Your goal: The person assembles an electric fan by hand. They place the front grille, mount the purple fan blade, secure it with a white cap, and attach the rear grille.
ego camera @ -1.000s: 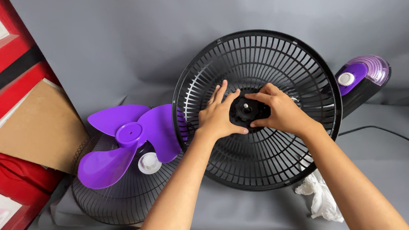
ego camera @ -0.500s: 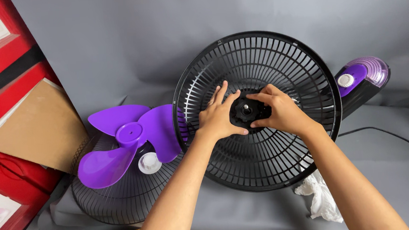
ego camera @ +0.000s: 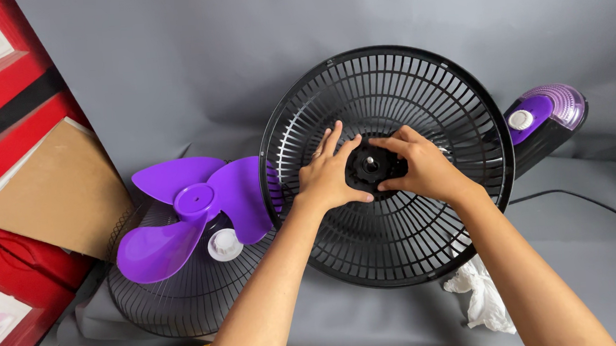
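A second black wire grille [ego camera: 186, 296] lies near left, carrying the purple fan blade [ego camera: 193, 207] and a white cap [ego camera: 224, 244]. White cloth [ego camera: 482, 295] sits near right. The black fan guard [ego camera: 388, 163] stands centre; left hand [ego camera: 330, 175] spread flat on it, right hand [ego camera: 421, 165] pinching its central hub [ego camera: 371, 164]

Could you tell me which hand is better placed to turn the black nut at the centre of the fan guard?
Probably the right hand: its thumb and fingers already pinch the black nut, while the left hand rests flat on the fan guard.
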